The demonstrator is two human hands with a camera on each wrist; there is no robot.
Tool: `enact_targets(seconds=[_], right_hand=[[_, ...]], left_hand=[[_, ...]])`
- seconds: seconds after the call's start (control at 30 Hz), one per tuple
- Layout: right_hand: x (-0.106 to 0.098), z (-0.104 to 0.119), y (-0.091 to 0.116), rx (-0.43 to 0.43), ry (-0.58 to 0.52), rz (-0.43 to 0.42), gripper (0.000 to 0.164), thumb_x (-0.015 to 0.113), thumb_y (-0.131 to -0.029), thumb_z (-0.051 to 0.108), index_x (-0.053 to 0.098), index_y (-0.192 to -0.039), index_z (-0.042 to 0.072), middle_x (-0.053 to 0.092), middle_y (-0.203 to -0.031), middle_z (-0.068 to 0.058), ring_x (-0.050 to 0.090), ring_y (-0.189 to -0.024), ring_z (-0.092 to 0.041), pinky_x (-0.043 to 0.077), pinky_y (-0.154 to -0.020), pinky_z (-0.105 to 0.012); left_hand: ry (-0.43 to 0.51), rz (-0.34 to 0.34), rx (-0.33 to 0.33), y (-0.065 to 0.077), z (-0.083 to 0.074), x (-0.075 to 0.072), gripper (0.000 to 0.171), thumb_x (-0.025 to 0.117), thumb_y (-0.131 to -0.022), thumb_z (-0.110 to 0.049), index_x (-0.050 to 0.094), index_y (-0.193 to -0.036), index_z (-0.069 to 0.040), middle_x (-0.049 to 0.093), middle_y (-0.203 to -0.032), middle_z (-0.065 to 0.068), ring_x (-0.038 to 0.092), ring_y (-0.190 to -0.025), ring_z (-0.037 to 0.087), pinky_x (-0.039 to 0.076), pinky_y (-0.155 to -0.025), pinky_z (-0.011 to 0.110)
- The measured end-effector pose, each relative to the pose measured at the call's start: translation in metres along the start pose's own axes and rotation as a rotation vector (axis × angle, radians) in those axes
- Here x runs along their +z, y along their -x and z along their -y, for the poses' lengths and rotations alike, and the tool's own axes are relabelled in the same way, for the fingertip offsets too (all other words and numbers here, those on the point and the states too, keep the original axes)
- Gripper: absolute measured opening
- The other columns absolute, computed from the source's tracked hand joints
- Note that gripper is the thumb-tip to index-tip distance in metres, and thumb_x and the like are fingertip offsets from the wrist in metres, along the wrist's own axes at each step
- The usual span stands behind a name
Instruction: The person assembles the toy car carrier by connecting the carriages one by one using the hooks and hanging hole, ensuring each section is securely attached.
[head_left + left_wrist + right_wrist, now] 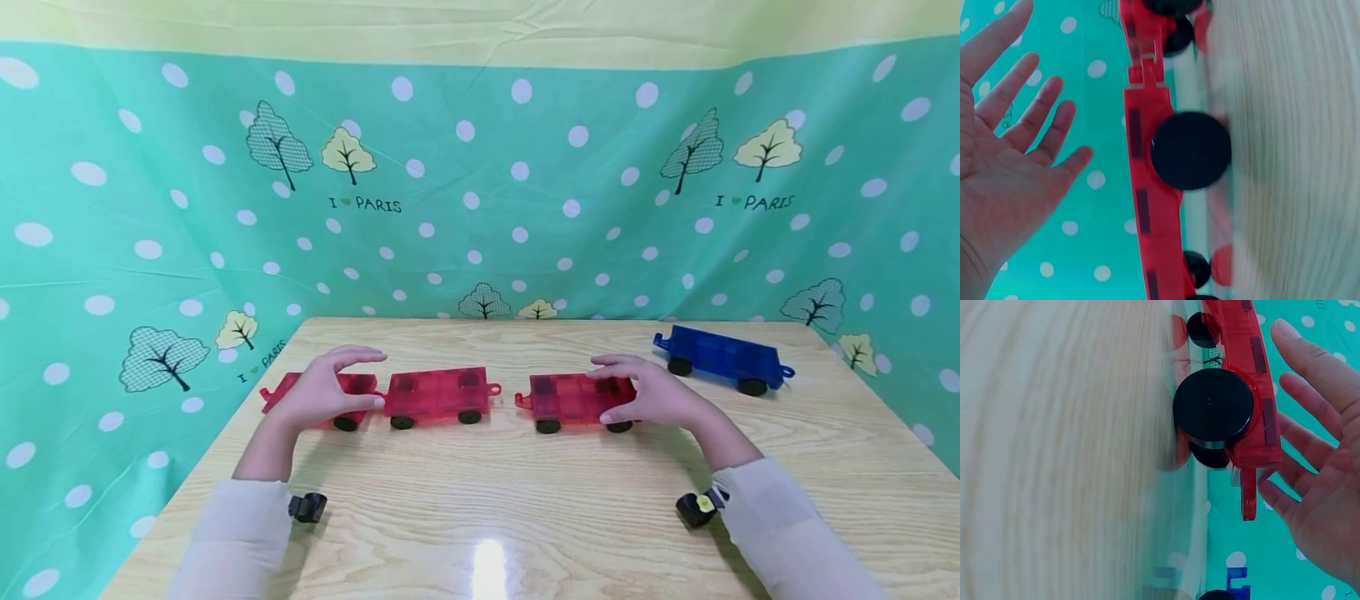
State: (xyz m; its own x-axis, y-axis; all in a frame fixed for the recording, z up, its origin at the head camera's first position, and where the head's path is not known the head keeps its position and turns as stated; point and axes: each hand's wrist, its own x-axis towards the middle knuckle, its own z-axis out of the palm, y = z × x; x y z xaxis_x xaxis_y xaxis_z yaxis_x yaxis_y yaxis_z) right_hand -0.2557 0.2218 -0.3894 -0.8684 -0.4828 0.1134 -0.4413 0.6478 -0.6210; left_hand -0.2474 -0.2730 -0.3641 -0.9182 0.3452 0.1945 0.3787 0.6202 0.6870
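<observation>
Partly hidden behind left hand [318, 387], spread wide and holding nothing: left red wagon [358, 384] on tabletop [480, 483]. Partly covered by right hand [652, 392], also wide: right red wagon [573, 404], contact hard to make out. Between: middle red wagon [437, 393], seemingly hooked to left one. Back right: blue wagon [722, 358], mostly cut off in right wrist view. Count: three red, one blue.
</observation>
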Motion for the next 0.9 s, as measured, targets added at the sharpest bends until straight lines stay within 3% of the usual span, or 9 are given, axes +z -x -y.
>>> enact_targets(seconds=[0.3,0.53,0.73,0.9], right_hand=[[0.000,-0.001,-0.006,-0.026,0.037,0.061,0.056,0.086,-0.075,0.023,0.067,-0.127,0.013,0.048,-0.143,-0.015,0.036,-0.133,-0.043,0.037,-0.102,-0.060],[-0.001,-0.004,-0.008,-0.010,0.057,0.105,0.052,0.084,-0.078,0.025,0.068,-0.126,0.014,0.050,-0.140,-0.015,0.038,-0.130,-0.042,0.040,-0.101,-0.058],[-0.002,-0.005,-0.006,0.019,0.058,0.117,0.052,0.083,-0.078,0.025,0.068,-0.127,0.014,0.048,-0.142,-0.014,0.035,-0.132,-0.041,0.038,-0.101,-0.059],[-0.002,-0.004,-0.006,0.014,0.056,0.118,0.053,0.083,-0.078,0.026,0.067,-0.127,0.014,0.047,-0.142,-0.015,0.034,-0.132,-0.042,0.038,-0.101,-0.059]], left_hand=[[0.079,0.067,0.080,-0.013,-0.012,0.014,0.065,0.085,-0.076,-0.022,0.059,-0.135,-0.010,0.050,-0.140,0.010,0.038,-0.133,0.032,0.042,-0.097,0.060],[0.081,0.090,0.047,-0.019,-0.022,0.021,0.065,0.086,-0.075,-0.025,0.060,-0.134,-0.016,0.049,-0.141,0.008,0.038,-0.133,0.030,0.044,-0.096,0.060],[0.069,0.092,0.061,-0.024,-0.028,0.031,0.062,0.087,-0.073,-0.023,0.063,-0.130,-0.017,0.052,-0.135,0.005,0.045,-0.126,0.032,0.037,-0.102,0.060],[0.056,0.114,0.059,-0.027,-0.034,0.041,0.064,0.086,-0.073,-0.031,0.061,-0.130,-0.019,0.053,-0.134,0.004,0.046,-0.124,0.032,0.044,-0.097,0.056]])
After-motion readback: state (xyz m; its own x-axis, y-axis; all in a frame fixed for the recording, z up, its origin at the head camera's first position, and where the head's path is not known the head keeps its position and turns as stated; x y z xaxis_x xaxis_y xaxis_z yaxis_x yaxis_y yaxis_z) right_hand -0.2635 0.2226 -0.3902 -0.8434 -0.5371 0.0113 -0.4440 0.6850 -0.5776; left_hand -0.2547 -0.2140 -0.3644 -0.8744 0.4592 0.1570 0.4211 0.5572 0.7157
